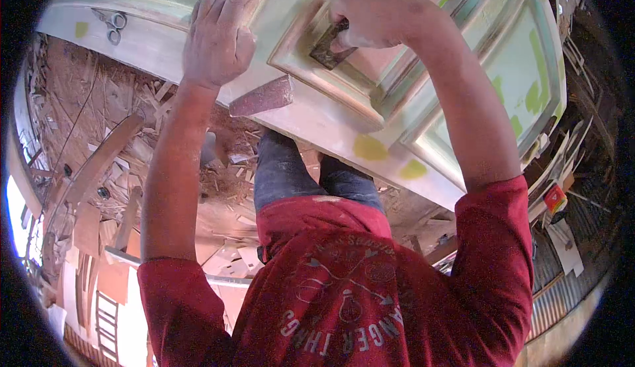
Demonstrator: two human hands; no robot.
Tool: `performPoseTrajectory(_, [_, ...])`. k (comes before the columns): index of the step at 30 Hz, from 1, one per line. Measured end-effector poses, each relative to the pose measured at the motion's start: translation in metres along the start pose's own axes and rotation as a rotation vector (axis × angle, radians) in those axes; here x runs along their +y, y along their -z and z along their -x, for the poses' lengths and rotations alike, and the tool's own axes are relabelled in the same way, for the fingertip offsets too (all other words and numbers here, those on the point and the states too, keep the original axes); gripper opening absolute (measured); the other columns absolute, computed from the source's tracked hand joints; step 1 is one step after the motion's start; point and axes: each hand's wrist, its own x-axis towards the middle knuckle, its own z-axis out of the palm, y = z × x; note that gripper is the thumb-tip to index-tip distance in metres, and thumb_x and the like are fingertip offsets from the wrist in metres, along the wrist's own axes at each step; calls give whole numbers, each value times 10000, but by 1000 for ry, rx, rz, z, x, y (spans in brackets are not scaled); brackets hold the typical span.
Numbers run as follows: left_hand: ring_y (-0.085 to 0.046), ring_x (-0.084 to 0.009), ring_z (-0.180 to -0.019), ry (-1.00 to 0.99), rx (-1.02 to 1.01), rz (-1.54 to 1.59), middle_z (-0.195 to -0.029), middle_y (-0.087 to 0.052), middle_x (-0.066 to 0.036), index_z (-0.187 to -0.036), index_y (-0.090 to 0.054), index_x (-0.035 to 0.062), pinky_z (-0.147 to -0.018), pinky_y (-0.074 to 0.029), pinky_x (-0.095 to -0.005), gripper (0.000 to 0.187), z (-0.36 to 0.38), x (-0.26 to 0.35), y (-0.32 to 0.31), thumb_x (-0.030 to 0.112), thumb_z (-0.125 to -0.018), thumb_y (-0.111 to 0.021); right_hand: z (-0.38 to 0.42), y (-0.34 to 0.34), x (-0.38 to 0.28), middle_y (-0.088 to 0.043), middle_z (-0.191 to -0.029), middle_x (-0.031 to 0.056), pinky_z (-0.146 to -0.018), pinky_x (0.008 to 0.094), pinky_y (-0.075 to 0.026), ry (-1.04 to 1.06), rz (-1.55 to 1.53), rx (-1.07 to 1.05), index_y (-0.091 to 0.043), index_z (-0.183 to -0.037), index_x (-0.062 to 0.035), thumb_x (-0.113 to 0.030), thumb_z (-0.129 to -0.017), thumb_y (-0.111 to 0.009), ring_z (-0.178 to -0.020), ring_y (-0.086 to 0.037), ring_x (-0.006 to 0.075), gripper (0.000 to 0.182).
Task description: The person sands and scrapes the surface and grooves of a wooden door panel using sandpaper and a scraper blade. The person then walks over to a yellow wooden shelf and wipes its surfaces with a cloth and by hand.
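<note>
A large paneled wooden door (317,119), coated pale green and white with bright green patches, lies across in front of me. My right hand (377,16) is closed around a dark, worn rectangular piece of sandpaper (325,51), pressed against the recessed panel beside its raised molding. Dusty and flat, my left hand (221,36) rests on the door's frame, fingers stretched out and thumb to the side, holding nothing. Below it, a wedge-shaped block (263,97) with a reddish, gritty face sits at the door's near edge, touched by neither hand.
Ring-handled metal scissors (115,28) lie at the door's left end. Wood scraps and shavings cover the floor (92,112). A curved wooden piece (109,149) stands at the left. Stacked offcuts (562,162) and corrugated metal sheet (562,304) are at the right.
</note>
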Motion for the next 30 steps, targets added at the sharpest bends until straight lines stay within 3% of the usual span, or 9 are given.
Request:
performPoseTrajectory(8, [-569,-426,-1396,11,2,32,-1467,-639,-191,-1452,-587,48,-1211,-408,-542,584,0,-2,-3,162,-881,-542,-18,4,13,-769,-788,173,-708,491,-589,108,-8,-113,-824,-915,-10,-378,-803,-882,-733,-760,317,389])
performPoseTrajectory(10, [-566,-415,-1394,9,9,46,-1444,-649,-182,-1434,-603,60,-1194,-426,-542,631,-2,-1,-1,104,-805,-571,-11,9,14,-773,-789,165,-674,484,-580,51,-126,-168,-815,-896,-4,-391,-805,-885,-688,-748,302,404])
performPoseTrajectory(14, [-573,-419,-1387,11,14,23,-1440,-655,-181,-1423,-609,47,-1197,-423,-544,616,0,-1,-2,100,-812,-557,9,14,29,-769,-764,137,-617,467,-559,2,-100,-211,-793,-863,-4,-412,-813,-888,-621,-723,275,422])
performPoseTrajectory(17, [-577,-418,-1386,9,10,29,-1439,-658,-180,-1424,-609,47,-1201,-420,-544,614,-1,-1,-3,98,-815,-553,23,-3,37,-702,-706,156,-672,458,-522,14,-103,-178,-769,-899,21,-339,-826,-868,-684,-683,325,380])
performPoseTrajectory(20, [-580,-415,-1383,15,16,27,-1438,-658,-176,-1425,-610,50,-1204,-418,-544,614,0,1,-2,95,-816,-552,20,-23,30,-736,-813,186,-724,463,-537,69,-39,-55,-792,-966,11,-348,-820,-878,-779,-706,347,398])
performPoseTrajectory(23, [-581,-413,-1380,-3,18,20,-1434,-659,-175,-1427,-611,52,-1202,-420,-544,611,-2,-1,-2,94,-821,-548,34,-11,32,-738,-924,226,-766,468,-546,9,-259,-179,-796,-1026,3,-347,-820,-876,-862,-720,363,414])
performPoseTrajectory(26, [-585,-420,-1368,4,18,5,-1425,-659,-189,-1426,-611,44,-1194,-425,-547,602,1,-2,-3,95,-831,-543,59,-10,32,-748,-974,218,-779,458,-556,-125,-314,-65,-790,-1093,-9,-361,-861,-846,-884,-718,366,425])
performPoseTrajectory(29, [-588,-432,-1353,-11,16,-9,-1416,-656,-210,-1422,-612,30,-1185,-428,-553,590,-4,-2,-3,100,-840,-541,58,-55,45,-753,-943,179,-789,440,-555,145,-75,271,-781,-1087,-4,-357,-913,-802,-850,-694,361,395])
performPoseTrajectory(30, [-588,-436,-1349,-15,18,2,-1414,-655,-217,-1419,-612,25,-1183,-428,-554,588,-3,-2,-4,104,-841,-541,65,-50,42,-749,-936,158,-788,416,-556,95,-182,276,-774,-1064,-8,-345,-939,-787,-844,-690,327,360])
